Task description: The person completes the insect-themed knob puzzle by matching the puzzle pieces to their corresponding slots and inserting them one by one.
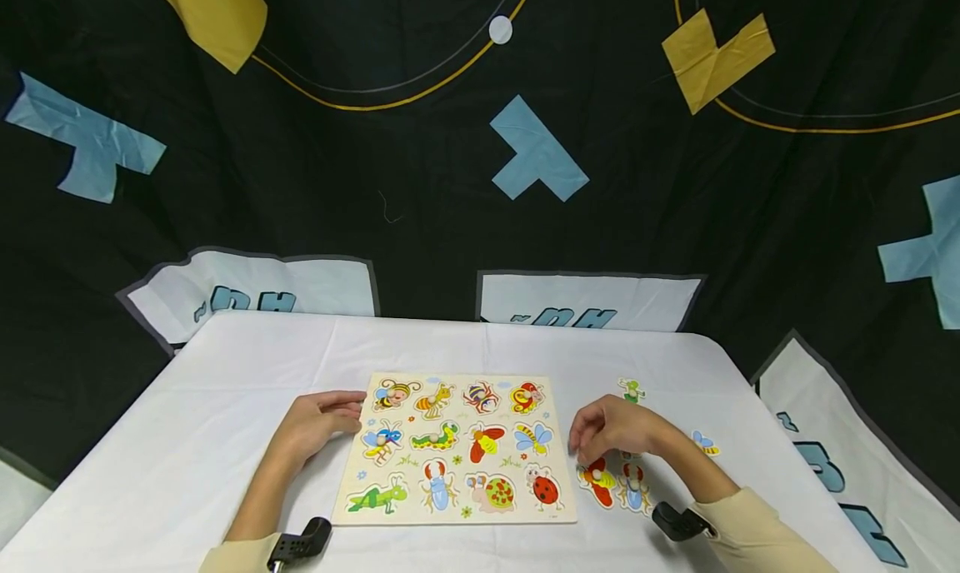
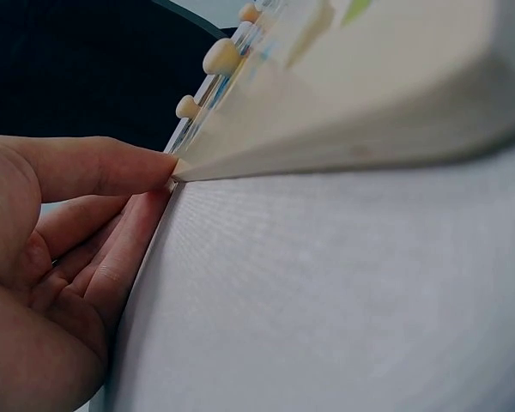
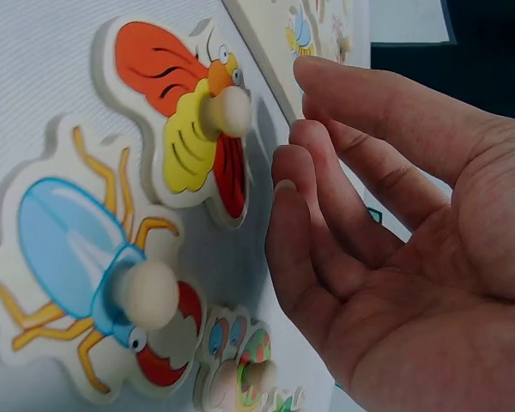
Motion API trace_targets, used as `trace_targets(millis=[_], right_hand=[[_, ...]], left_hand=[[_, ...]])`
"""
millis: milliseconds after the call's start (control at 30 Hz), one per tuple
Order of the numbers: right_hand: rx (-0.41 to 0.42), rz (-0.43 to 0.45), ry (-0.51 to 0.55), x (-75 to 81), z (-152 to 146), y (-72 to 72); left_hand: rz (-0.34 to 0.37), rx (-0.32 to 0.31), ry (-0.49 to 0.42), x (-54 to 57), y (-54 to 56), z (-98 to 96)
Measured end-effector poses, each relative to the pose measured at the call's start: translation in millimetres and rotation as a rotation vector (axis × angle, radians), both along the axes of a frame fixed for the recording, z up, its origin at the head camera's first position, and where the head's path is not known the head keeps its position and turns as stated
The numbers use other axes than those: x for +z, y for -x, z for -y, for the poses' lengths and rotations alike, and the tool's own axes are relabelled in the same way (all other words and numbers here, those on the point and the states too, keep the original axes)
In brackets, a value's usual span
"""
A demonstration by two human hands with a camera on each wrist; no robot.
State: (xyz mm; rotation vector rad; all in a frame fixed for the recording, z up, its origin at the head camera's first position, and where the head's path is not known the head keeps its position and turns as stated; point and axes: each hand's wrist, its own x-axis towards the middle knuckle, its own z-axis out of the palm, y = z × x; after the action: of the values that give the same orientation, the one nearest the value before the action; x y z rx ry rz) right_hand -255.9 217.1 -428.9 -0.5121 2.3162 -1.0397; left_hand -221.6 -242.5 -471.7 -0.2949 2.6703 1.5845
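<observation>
Plainly, in the head view, the puzzle board point(image 1: 412, 510) is set flat between the two hands, its long axis laid from side to side. Its left edge is touched by the extended fingers of the left hand point(image 1: 315, 423). The right hand point(image 1: 617, 427) is held beyond the opposite edge, fingers loosely bent, with a narrow strip of white cloth point(image 1: 465, 348) left between. Below its fingertips are laid the moth piece point(image 1: 598, 481) and, farther right, the beetle piece point(image 1: 633, 490), the latter's red jaws pointed away from the person. Just beyond the hand a green piece point(image 1: 632, 391) is seen; beyond the forearm, a bee piece point(image 1: 705, 443). Wide cloth is left outside the left hand.

In the left wrist view, the board's edge is met by the left fingertips; whether it is pinched cannot be told. Wooden knobs point(image 2: 223, 57) are seen past them.

In the right wrist view, nothing is held: the fingers are curved, with a modest gap. The moth piece is placed just beside the fingertips, apart from them, its head turned towards the board. A snail piece point(image 3: 240, 369) is seen near the lower fingers.
</observation>
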Motion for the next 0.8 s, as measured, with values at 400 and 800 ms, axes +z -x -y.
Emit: trace_targets(millis=[400,800], right_hand=[[0.034,0.035,0.007,0.5,-8,-3.9],[0.085,0.071,-0.005,4.5,-14,-8.5]], left_hand=[[0.012,0.013,0.006,-0.6,-1.3,-0.6],[0.015,0.007,0.013,-2.2,0.3,-0.4]])
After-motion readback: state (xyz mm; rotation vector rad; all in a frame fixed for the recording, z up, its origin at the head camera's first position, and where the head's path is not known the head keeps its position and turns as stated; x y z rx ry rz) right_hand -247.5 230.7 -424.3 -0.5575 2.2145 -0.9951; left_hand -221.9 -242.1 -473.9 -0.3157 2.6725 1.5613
